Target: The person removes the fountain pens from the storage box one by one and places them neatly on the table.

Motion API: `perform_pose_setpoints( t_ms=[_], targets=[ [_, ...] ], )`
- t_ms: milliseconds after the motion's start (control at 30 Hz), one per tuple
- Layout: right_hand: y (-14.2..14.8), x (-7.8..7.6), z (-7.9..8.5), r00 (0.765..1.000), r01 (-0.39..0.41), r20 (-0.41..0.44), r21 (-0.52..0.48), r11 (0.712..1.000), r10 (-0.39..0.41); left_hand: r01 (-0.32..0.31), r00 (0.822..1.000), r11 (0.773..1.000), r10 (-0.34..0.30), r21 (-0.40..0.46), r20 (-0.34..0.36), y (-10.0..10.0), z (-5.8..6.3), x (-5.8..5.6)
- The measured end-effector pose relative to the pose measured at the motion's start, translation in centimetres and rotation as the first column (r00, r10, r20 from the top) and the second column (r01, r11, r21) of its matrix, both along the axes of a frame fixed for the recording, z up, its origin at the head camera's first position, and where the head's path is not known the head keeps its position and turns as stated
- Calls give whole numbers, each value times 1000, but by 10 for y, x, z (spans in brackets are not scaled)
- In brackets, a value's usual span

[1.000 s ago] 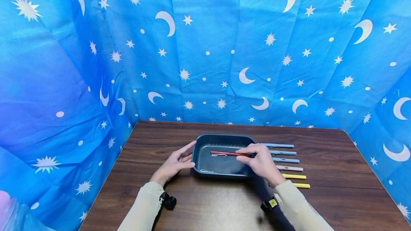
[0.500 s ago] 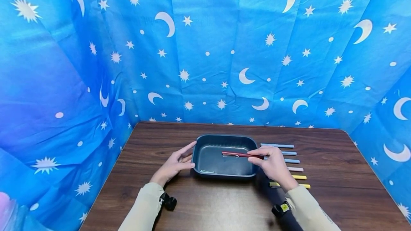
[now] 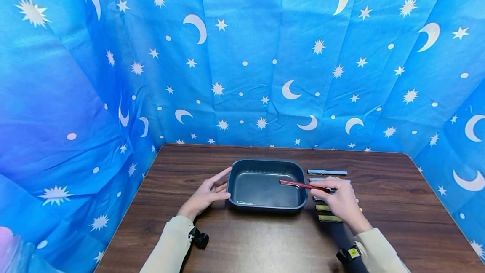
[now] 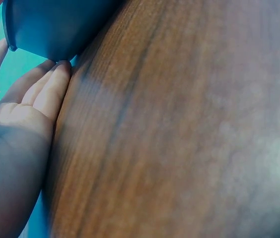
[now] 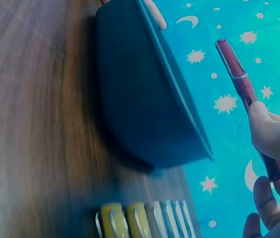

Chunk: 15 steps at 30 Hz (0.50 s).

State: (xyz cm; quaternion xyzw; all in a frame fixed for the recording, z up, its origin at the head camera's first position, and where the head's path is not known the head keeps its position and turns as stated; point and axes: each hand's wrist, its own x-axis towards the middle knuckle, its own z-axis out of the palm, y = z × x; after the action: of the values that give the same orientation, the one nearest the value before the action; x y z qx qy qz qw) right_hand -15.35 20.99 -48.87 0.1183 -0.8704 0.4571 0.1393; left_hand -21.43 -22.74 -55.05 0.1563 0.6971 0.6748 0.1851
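In the head view, my left hand rests against the left end of a dark rectangular container, thumb and index finger spread along its rim. The left wrist view shows those fingers nearly straight, tips touching its wall. My right hand pinches a red pen between thumb and fingers, clip end pointing left. That pen is held above the container's right rim, partly over the inside. In the right wrist view the red pen is tilted, well apart from the container.
Right of the container lies a column of pens: blue pens at the back, a pale one mostly hidden by my hand, and yellow pens in front. A thin pale clip-like piece shows inside the container. A blue star-patterned cloth surrounds the wooden table.
My right hand has moved right with the red pen, from over the middle of the container to its right rim, uncovering the pens' left ends. My left hand has stayed in place.
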Motion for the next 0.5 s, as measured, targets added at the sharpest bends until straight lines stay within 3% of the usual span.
perform_pose_setpoints(
  t_ms=[200, 500],
  targets=[
    [17, 10, -4, 999, 33, 4, 0, 999, -33, 1, 1000, 1000, -1, 6, -2, 0, 0, -1],
    [40, 24, -9, 989, 85, -125, 57, 995, -77, 5, 1000, 1000, -5, 0, -11, 1, -1, -2]
  ],
)
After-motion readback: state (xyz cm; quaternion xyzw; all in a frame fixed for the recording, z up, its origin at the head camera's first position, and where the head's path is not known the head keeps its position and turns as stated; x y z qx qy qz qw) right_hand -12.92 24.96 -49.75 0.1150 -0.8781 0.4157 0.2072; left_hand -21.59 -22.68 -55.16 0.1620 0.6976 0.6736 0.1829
